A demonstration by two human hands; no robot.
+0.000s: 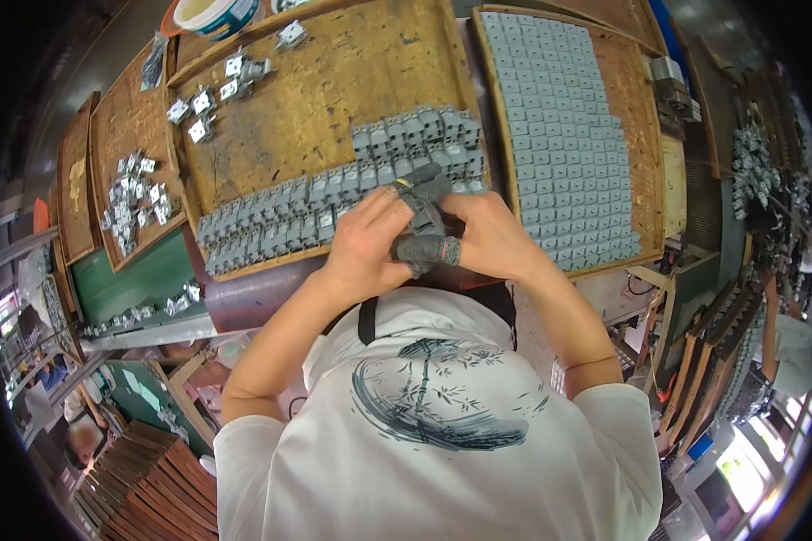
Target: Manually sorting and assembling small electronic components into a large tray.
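Observation:
My left hand (363,245) and my right hand (492,236) meet in front of my chest, over the near edge of a wooden tray (289,99). Dark grey knitted covers wrap some of the fingers. Both hands are closed around a small grey part (429,219), mostly hidden by the fingers; its exact kind does not show. Just beyond them, rows of grey metal parts (280,212) stand packed along the tray's near side. A shorter block of similar parts (415,131) sits behind these, towards the right.
Loose shiny metal parts (203,104) lie at the tray's far left, others (135,203) in a side tray. To the right, another wooden tray (645,162) holds tight rows of grey blocks (559,135). A white bucket (215,16) stands at the back. Stacked wooden trays (149,478) are lower left.

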